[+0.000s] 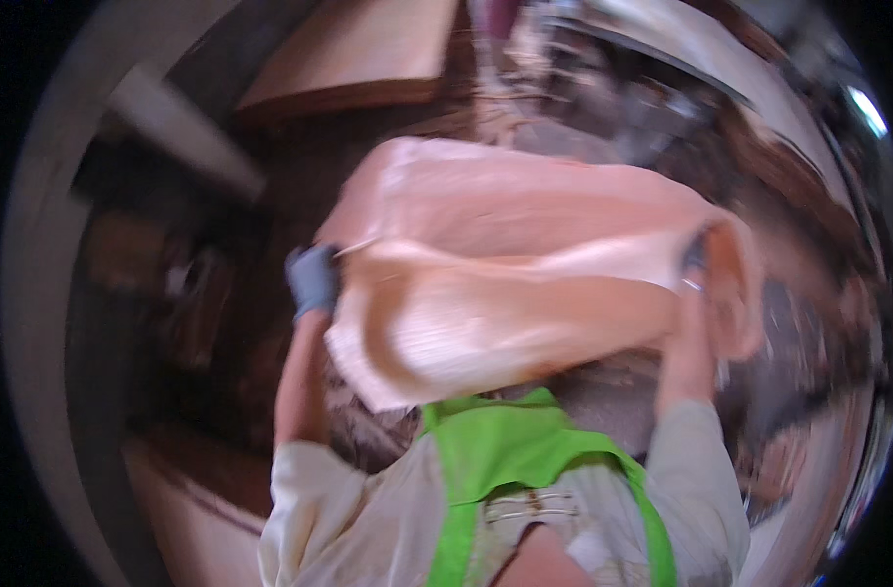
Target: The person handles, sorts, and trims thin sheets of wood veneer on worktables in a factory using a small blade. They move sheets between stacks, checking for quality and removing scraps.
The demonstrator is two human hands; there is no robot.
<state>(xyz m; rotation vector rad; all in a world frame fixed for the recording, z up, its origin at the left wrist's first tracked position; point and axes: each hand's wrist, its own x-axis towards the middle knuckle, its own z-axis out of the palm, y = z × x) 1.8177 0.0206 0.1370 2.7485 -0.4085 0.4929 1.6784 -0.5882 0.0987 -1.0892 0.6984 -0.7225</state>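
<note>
A large, thin, pinkish-tan sheet [520, 202], which looks like wood veneer, spans the space in front of my chest. It is bent, and its near part folds over in a trough-like curve. My left hand [314, 280], in a grey glove, grips its left edge; the fingertips are hidden. At the right end my right hand [694, 257], in a dark glove, holds the sheet inside a curled part, so most of the fingers are out of sight. Motion blurs the sheet's surface.
Beyond the sheet, at upper left, lies a stack of flat pale sheets [365, 55]. Another pale stack [204, 506] is at lower left. Brown scraps [505, 121] litter the floor. A pale post or beam [189, 136] slants at the left. More layered sheets [784, 158] are at upper right.
</note>
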